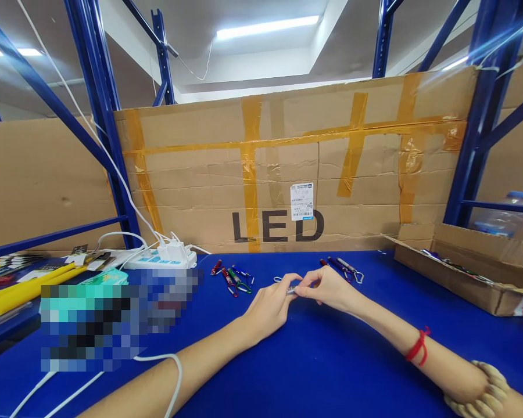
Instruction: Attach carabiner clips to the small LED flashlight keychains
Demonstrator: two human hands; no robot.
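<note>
My left hand [268, 307] and my right hand [329, 286] meet over the middle of the blue table. Between them is a small silver keychain flashlight [292, 289], mostly covered by fingers. A pale carabiner clip [278, 279] sticks out past the left fingers. The left fingers are wrapped round the flashlight's body, while my right thumb and fingertips pinch its right end. Left of the hands lie several similar flashlights with clips, among them a red one [229, 283] and a green one [239, 280]. Behind my right hand rest more, including a silver one [350, 269].
An open cardboard box [453, 278] with more small pieces stands at the right. On the left are a white power strip [161, 259] with cables, yellow tubes [35, 287] and a blurred patch. A cable crosses near my left forearm. A cardboard panel [192, 191] closes the back.
</note>
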